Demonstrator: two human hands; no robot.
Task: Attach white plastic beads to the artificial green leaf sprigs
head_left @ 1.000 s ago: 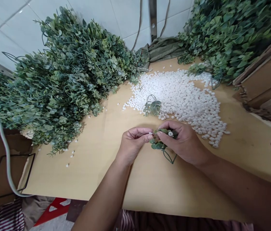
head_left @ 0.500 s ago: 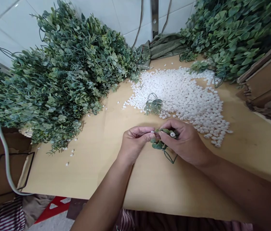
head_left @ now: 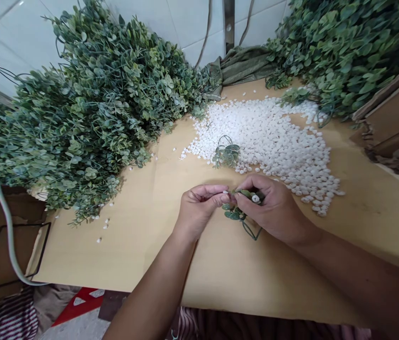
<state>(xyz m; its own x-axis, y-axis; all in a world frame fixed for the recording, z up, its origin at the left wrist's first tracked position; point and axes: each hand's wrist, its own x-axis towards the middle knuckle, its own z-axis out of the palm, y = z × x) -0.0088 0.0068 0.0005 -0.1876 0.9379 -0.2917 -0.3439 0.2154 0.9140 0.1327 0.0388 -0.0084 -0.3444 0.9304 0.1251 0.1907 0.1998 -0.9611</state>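
Note:
My right hand [head_left: 270,205] is closed on a small artificial leaf sprig [head_left: 233,214], whose looped green stem hangs below the fingers. One small white flower [head_left: 255,198] shows on the sprig beside my right thumb. Thumb and forefinger of my left hand [head_left: 199,208] pinch a tiny white flower [head_left: 225,192] against the sprig's tip; my fingers partly hide where the two meet. Just beyond my hands, another leaf sprig [head_left: 226,153] lies at the near edge of a spread heap of small white flowers [head_left: 273,137].
A large mound of artificial greenery [head_left: 96,108] fills the left back of the tan tabletop [head_left: 142,245], and more greenery [head_left: 348,52] is piled at the right back. Cardboard boxes [head_left: 397,104] flank the table. A pale cable [head_left: 3,212] curves down at the left. Dark green cloth [head_left: 245,66] lies against the tiled wall.
Almost nothing differs. Both hands keep their grips at nearly the same spot, and the whole view has shifted very slightly.

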